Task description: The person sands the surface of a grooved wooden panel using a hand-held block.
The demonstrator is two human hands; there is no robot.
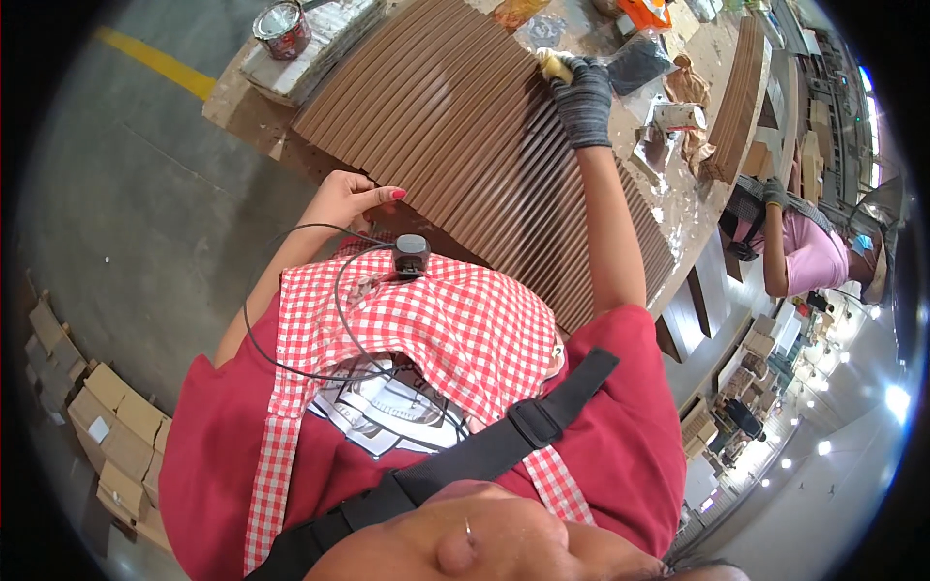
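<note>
Many long brown wooden strips [417, 107], with a glossy sheen in places, lie side by side on a workbench in front of me. My right hand [584, 102], in a grey knitted glove, reaches to their far side. Its fingers are closed round a pale yellow pad [555, 66], either sponge or cloth, which touches the strips. At the near left edge of the strips is my bare left hand [354, 198]. Its thumb is stretched out and apart from the index finger, while the other fingers are partly hidden. I see nothing held in it.
An open, stained tin [282, 31] stands on a pale block [315, 58] at the far left. A dark plastic bag [639, 63], a white container [678, 117] and crumpled brown paper [688, 82] lie on the right. Another person [814, 242] works farther right. Cardboard boxes [116, 416] stand at lower left.
</note>
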